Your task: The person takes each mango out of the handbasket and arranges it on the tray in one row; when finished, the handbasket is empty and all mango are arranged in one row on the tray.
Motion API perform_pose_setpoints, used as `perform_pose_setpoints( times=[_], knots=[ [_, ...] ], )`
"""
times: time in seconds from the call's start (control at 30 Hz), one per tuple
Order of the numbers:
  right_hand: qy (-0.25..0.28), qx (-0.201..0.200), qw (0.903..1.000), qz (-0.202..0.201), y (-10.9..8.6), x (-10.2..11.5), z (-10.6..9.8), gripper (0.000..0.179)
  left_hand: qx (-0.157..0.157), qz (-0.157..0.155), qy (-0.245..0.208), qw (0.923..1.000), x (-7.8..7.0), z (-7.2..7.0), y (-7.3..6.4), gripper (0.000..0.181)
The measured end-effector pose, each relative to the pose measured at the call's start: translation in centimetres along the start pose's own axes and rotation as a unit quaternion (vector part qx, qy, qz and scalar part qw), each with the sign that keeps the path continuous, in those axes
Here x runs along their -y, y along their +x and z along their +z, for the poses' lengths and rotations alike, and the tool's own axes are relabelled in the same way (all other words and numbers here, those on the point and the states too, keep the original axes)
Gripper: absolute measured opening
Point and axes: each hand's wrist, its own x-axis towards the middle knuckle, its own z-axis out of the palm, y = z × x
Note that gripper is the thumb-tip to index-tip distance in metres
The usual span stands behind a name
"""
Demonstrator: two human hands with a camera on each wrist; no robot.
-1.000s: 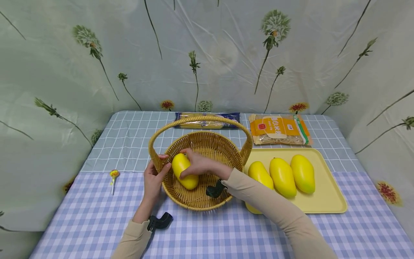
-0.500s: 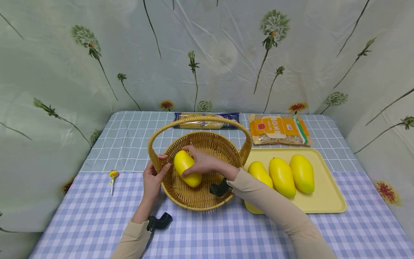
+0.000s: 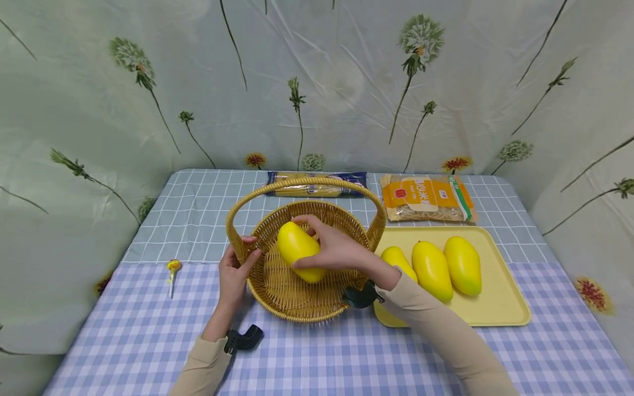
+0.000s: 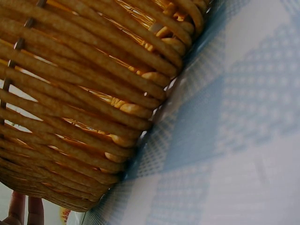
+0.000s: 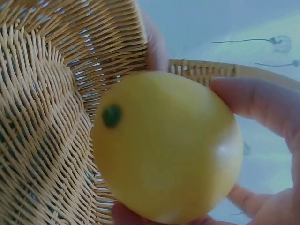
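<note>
My right hand (image 3: 339,247) holds a yellow mango (image 3: 296,246) over the wicker basket (image 3: 307,317), thumb and fingers spread around its sides. In the right wrist view the mango's rounded end fills the middle, showing a green stem spot. At the basket's left side my left hand (image 3: 235,278) grips the rim beside the foot of the tall arched handle. The left wrist view shows the woven basket wall (image 4: 79,103) close up, with two fingers (image 4: 35,211) at its lower left. Beneath the held mango the woven basket floor is visible.
Right of the basket, a yellow tray (image 3: 502,302) bears three mangoes, the middle mango (image 3: 432,270) among them. Behind stand a spaghetti pack (image 3: 317,190) and an orange bag (image 3: 428,197). A lollipop (image 3: 173,269) lies left on the checkered cloth (image 3: 317,363).
My right hand has lifted the mango from the basket's left part and carried it rightward and up. The left hand has stayed at the rim.
</note>
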Motion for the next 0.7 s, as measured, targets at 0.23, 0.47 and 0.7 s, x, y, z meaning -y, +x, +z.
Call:
perform_pose_setpoints(
  times=[0.23, 0.47, 0.7],
  knots=[
    [0.041, -0.048, 0.9961, -0.063, -2.2, -0.8, -0.4, 0.079, 0.001, 0.004, -0.003, 1.0, 0.1, 0.0, 0.0, 0.026],
    [0.063, -0.099, 0.9887, -0.094, -4.3, -1.5, -0.5, 0.081, 0.002, 0.005, 0.001, 1.0, 0.1, -0.1, 0.0, 0.027],
    [0.048, -0.152, 0.9802, -0.117, -6.8, -2.4, -0.8, 0.081, 0.003, 0.006, 0.003, 1.0, 0.0, -0.1, 0.1, 0.028]
  ],
)
